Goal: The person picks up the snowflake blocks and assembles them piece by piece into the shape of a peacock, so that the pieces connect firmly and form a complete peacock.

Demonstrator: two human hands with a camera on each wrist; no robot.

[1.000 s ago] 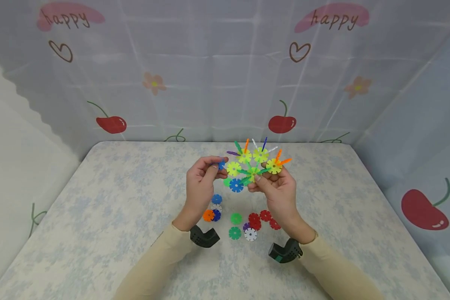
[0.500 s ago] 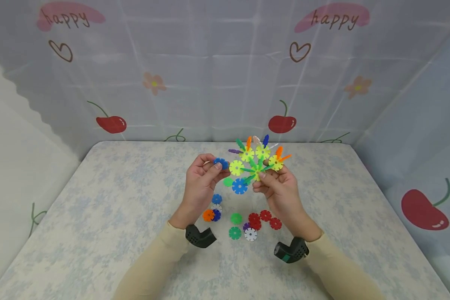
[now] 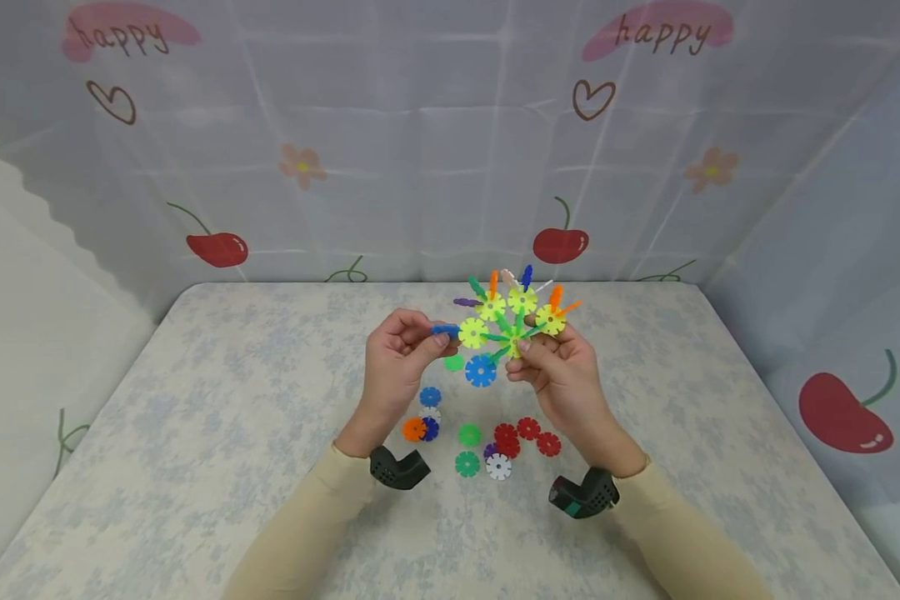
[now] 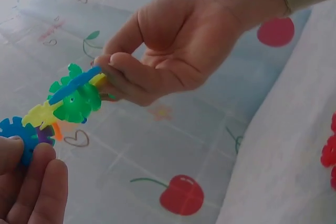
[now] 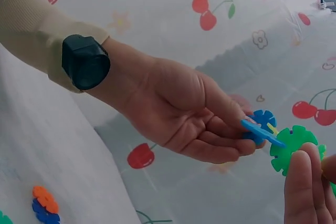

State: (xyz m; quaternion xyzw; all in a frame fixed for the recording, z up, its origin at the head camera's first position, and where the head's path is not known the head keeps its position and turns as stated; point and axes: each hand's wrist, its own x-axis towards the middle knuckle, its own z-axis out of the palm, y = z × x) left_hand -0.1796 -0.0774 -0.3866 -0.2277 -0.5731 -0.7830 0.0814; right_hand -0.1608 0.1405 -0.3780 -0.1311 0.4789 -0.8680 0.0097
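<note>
I had the left grip pinching a blue disc, which poked out toward its 2 o'clock. The right grip pinched a disc cluster at a green-spoked part, with most of the cluster fanning out toward 10 o'clock. The nearest yellow disc of that cluster sat at the blue disc's 3 o'clock, right beside it; I could not tell whether they touched. At 9 o'clock of the right grip hung a light-blue disc. My head view showed it face-on, while both wrist views had it edge-on, overlapping a green disc that faced the lens. Only the head view gave me the wider scatter on the desk: red discs toward 7 o'clock of the right grip, an orange disc near 6 o'clock of the left one.
</note>
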